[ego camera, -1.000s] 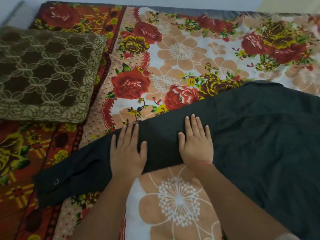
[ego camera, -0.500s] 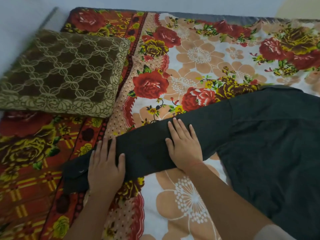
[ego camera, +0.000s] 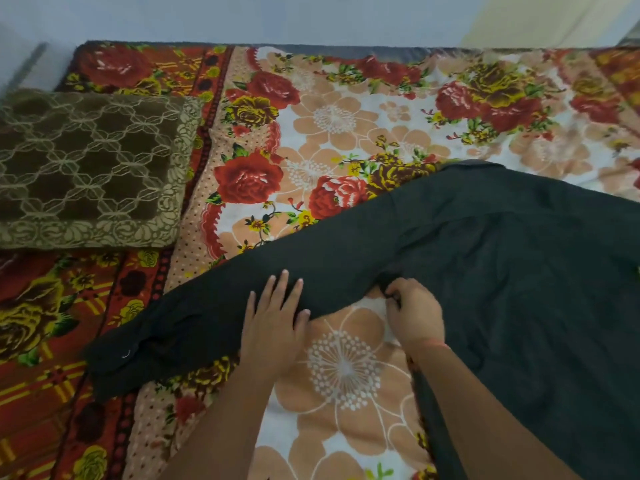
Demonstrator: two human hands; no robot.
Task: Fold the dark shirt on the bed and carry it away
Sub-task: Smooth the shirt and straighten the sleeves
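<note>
Head view: sleeve stretched out, first fold not yet made

Spread flat on the bed (ego camera: 346,109), the dark shirt (ego camera: 502,271) has its body toward the right edge and runs out of view there. One long sleeve (ego camera: 214,306) stretches diagonally toward the near left side. Its cuff (ego camera: 117,355) lies on the red border of the floral sheet (ego camera: 363,358), just short of the left edge. A brown patterned cushion (ego camera: 90,168) sits at the far left corner, well apart from the cloth.

The left hand (ego camera: 273,327) lies on the sleeve's near edge, about midway along it. Its grip is wide, with fingers straight and spread, pressing the fabric flat. The right hand (ego camera: 415,313) is at the underarm, where the sleeve meets the body. Its grip is narrow: the fingers are curled and pinch a small bunch of the dark cloth.

Judging from this, the work is at the smoothing and sleeve stage. No fold shows in the body, so most of the task remains. The next move probably calls for bringing the sleeve over onto the body. The pinch at the underarm could act as the hinge, while the flat hand would need to take hold of the sleeve or slide toward the cuff to lift it across. The cloth looks soft and limp, so it may sag or bunch if raised from one point only. Carrying the shirt away comes only after the folding is done.
</note>
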